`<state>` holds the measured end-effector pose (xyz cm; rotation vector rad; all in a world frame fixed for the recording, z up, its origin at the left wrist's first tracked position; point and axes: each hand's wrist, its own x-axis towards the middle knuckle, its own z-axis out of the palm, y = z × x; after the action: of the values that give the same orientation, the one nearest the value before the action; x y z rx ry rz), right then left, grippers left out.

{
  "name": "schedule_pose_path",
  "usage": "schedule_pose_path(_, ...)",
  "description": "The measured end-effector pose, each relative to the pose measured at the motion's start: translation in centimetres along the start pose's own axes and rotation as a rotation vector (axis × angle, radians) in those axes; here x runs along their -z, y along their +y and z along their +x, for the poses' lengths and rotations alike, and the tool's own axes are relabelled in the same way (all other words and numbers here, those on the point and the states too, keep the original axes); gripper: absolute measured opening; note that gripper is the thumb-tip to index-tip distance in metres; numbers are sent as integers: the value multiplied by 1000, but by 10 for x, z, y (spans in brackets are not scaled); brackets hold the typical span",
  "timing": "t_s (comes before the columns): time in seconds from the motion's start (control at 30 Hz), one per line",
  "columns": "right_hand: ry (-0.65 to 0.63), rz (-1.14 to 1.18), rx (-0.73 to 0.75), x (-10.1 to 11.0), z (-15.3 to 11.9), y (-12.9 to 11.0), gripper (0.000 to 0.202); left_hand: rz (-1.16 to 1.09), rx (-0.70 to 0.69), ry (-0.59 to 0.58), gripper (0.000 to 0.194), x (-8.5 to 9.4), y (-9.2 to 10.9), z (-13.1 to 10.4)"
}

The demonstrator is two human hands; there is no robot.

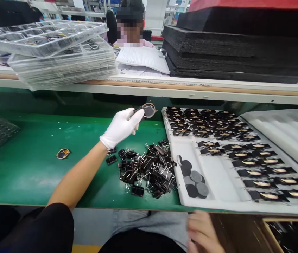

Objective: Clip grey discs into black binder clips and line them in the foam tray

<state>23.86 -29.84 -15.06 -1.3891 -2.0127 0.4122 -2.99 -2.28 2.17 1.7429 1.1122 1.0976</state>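
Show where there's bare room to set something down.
Bare: the green table left of the forearm, around the lone watch case; the white tray between the round discs and clip rows. Crowded: the clip pile beside the tray.

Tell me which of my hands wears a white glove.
Your left hand, holding a round part over the green tabletop; your right hand, low in view, is bare.

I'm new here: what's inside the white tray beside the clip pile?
Binder clips with gold-coloured pieces showing, and loose dark discs. The clips cover the rest of those pieces.
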Motion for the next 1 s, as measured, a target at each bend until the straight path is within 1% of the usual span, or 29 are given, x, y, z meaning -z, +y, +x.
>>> schedule_pose_path(0.03,14,7,28,-17,-25,15,33,3,-11,5,44,1,3,-1)
schedule_pose_path(0.07,-68,-28,0,-33,-44,27,32,4,-20,8,44,1,6,-3)
schedule_pose_path(0.1,-126,-59,-20,-46,-57,37,32,4,-28,11,44,1,8,-4)
schedule_pose_path(0.17,-285,-74,36,-64,-68,50,34,7,-36,6,43,0,11,-6)
schedule_pose_path(0.23,-410,-93,98,-74,-66,59,33,14,-34,-5,42,-1,12,-7)
schedule_pose_path(0.27,-454,-108,116,-76,-63,62,30,19,-31,-10,42,-2,13,-8)
schedule_pose_path(0.33,-505,-129,138,-74,-61,69,19,26,-30,-13,41,-3,13,-8)
schedule_pose_path(0.37,-511,-132,150,-70,-63,72,17,30,-31,-10,41,-3,13,-9)
schedule_pose_path(0.43,-495,-133,158,-57,-71,78,23,41,-33,-9,41,-3,13,-10)
schedule_pose_path(0.53,-409,-172,146,-34,-90,80,29,43,-44,-18,42,-2,14,-11)
schedule_pose_path(0.6,-314,-193,184,-24,-96,73,27,32,-54,-28,43,-2,18,-14)
schedule_pose_path(0.63,-260,-196,223,-20,-94,67,26,32,-59,-37,43,-2,21,-16)
schedule_pose_path(0.67,-207,-196,270,-16,-90,59,25,41,-61,-53,44,-2,24,-19)
schedule_pose_path(0.73,-111,-191,372,-4,-71,39,24,74,-61,-105,45,-3,31,-25)
schedule_pose_path(0.83,-1,-162,526,25,-24,4,21,90,-53,-237,45,-6,41,-35)
schedule_pose_path(0.87,36,-134,550,36,-5,-8,20,79,-44,-289,45,-7,44,-38)
schedule_pose_path(0.9,90,-90,536,47,14,-19,21,64,-30,-341,45,-9,46,-41)
schedule_pose_path(0.93,163,-21,479,55,33,-29,24,47,-12,-392,46,-11,47,-44)
schedule_pose_path(1.0,333,159,238,61,70,-48,30,17,20,-477,46,-17,48,-50)
